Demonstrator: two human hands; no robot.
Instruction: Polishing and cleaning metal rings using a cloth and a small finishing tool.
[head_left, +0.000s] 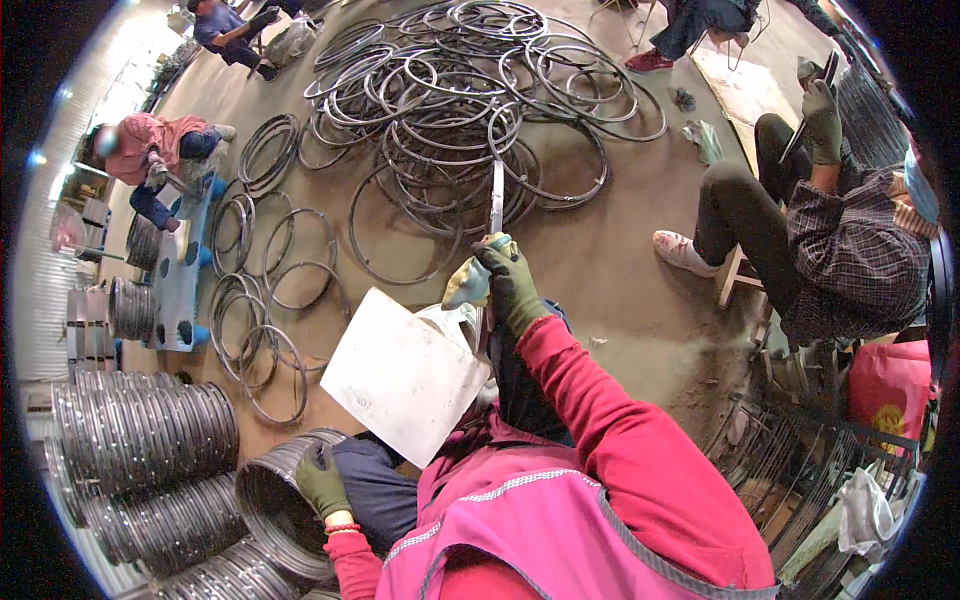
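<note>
My right hand [513,285], in a dark green glove, is closed around a long flat metal bar [497,195]. A pale, stained cloth [466,284] is bunched at the grip, and the bar points away from me toward a heap of metal rings [450,110]. At lower left my left hand [321,482], gloved the same way, has its fingers curled over the rim of a stack of metal rings [285,500] beside my leg. Its fingertips are partly hidden. A white board [400,372] lies tilted across my lap between the two hands.
Loose rings [268,300] lie on the floor at left. Bundled rings [145,430] are piled at near left. A blue pallet [190,270] stands beyond, near a seated person [160,155]. Another person [850,240] sits close on my right, above a dark metal rack [800,450].
</note>
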